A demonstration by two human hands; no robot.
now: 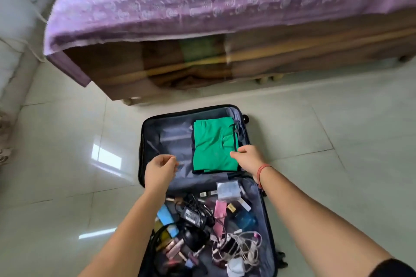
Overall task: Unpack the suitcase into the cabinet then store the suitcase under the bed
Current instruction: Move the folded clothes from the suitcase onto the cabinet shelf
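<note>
A dark suitcase [148, 132] lies open on the tiled floor in front of the bed. A folded green garment [211, 144] rests in its far half. The near half holds several small items: a black power adapter [191, 216], tangled cables [243, 245], cosmetics and a clear pouch [227, 190]. My left hand [159, 173] hovers over the far half's grey lining, fingers curled and nothing visibly in them. My right hand [247, 157] rests at the garment's right edge with fingers pinched; whether it grips the fabric is unclear.
A wooden bed [270, 51] with a purple cover [180, 0] stands just behind the suitcase, with a low gap beneath it. A pale cushioned seat [15, 18] fills the left edge. Glossy floor tiles [326, 130] surround the case.
</note>
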